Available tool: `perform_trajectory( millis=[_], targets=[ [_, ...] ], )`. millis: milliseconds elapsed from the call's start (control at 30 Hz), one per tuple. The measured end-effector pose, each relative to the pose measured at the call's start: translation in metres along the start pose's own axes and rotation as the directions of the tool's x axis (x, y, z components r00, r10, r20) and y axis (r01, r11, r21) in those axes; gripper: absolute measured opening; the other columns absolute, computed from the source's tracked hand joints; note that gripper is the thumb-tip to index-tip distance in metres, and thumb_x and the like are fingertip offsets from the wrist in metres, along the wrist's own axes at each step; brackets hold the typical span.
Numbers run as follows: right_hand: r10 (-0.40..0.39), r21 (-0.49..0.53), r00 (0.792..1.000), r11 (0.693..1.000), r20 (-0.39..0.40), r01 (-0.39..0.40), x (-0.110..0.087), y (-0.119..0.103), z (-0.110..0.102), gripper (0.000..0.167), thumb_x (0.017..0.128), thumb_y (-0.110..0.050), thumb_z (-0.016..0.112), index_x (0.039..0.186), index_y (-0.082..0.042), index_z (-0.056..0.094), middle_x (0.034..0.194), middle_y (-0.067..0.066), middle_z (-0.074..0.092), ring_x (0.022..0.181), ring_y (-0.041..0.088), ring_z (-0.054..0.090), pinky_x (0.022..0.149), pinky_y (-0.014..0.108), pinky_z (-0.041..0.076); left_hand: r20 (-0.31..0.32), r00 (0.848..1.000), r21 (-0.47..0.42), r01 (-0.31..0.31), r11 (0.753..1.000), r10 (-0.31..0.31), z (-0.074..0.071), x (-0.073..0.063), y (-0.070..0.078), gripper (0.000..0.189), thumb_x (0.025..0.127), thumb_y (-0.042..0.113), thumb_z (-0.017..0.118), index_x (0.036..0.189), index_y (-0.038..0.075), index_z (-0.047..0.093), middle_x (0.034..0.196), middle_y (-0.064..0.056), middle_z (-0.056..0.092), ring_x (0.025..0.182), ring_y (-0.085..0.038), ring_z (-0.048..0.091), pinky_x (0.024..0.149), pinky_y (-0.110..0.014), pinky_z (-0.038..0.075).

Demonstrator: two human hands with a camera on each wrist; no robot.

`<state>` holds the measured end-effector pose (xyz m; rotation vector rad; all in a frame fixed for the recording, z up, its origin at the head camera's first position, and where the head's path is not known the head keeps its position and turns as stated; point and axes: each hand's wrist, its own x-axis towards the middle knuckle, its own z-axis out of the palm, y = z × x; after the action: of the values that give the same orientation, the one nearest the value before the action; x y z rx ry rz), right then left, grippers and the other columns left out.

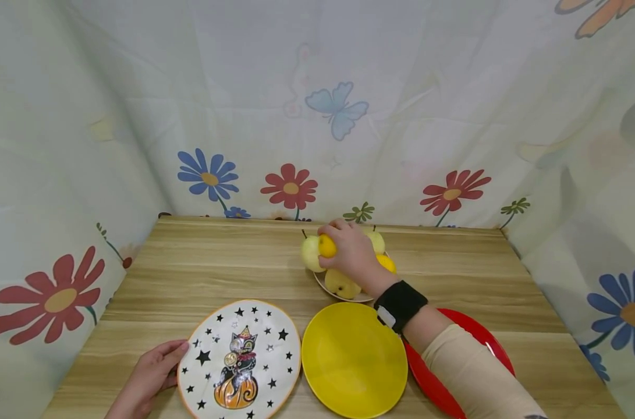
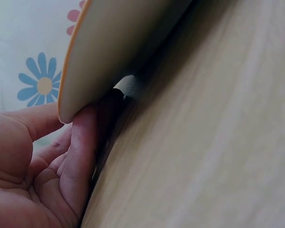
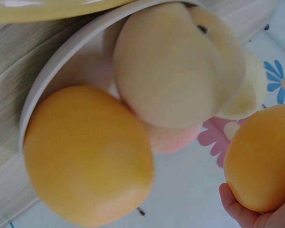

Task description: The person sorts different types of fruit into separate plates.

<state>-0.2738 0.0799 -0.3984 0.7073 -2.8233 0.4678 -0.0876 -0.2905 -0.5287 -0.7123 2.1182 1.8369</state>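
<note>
The right hand (image 1: 351,250) grips a round orange fruit (image 1: 327,245) over the round white bowl (image 3: 88,69); a light, straight lift should spare the pale yellow pears (image 1: 342,284) while the left hand (image 1: 153,370) pinches the round, star-printed white plate (image 1: 241,361).

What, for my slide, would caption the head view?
Right hand holds a round orange fruit near white fruit bowl; left hand grips round white star-patterned plate.

Before us stands a light-brown table (image 1: 233,256) with streaked wood grain. On it we find a star-patterned plate (image 1: 270,364) near left, its left rim off the wood, a yellow plate (image 1: 355,361) just right, a red plate (image 1: 471,329) farther right, and a white bowl (image 3: 85,76) beyond the yellow one.
</note>
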Motion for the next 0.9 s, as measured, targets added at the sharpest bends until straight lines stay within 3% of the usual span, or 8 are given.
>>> perform_trajectory(
  millis=[200,533,900],
  targets=[
    [-0.070,-0.033,0.998,0.997,0.008,0.070,-0.003,-0.026,0.000,0.047,0.076,-0.036,0.074,0.119,-0.024,0.061,0.120,0.003,0.055,0.106,0.027,0.048,0.081,0.038,0.051,-0.003,1.000,-0.008,0.008,1.000,-0.008,0.000,0.000,0.001,0.068,0.090,0.042,0.061,0.134,-0.006,0.044,0.106,-0.004,0.067,0.087,-0.011,0.063,0.068,-0.034,0.057],
    [-0.218,-0.045,0.975,0.975,0.043,0.220,-0.009,-0.074,0.010,0.044,0.075,-0.035,0.074,0.116,-0.025,0.061,0.117,0.001,0.055,0.105,0.025,0.050,0.075,0.031,0.053,-0.010,1.000,-0.014,0.004,1.000,-0.004,0.001,-0.003,0.003,0.064,0.091,0.038,0.061,0.133,-0.007,0.044,0.104,-0.004,0.067,0.086,-0.011,0.063,0.069,-0.034,0.057],
    [-0.274,-0.046,0.958,0.959,0.079,0.278,-0.009,-0.108,0.017,0.045,0.077,-0.041,0.071,0.119,-0.028,0.060,0.120,-0.002,0.055,0.104,0.022,0.051,0.077,0.029,0.050,-0.007,1.000,-0.042,-0.001,0.999,0.001,0.001,-0.003,0.002,0.063,0.091,0.037,0.062,0.132,-0.007,0.045,0.100,-0.002,0.068,0.083,-0.012,0.064,0.067,-0.034,0.057]
  ],
)
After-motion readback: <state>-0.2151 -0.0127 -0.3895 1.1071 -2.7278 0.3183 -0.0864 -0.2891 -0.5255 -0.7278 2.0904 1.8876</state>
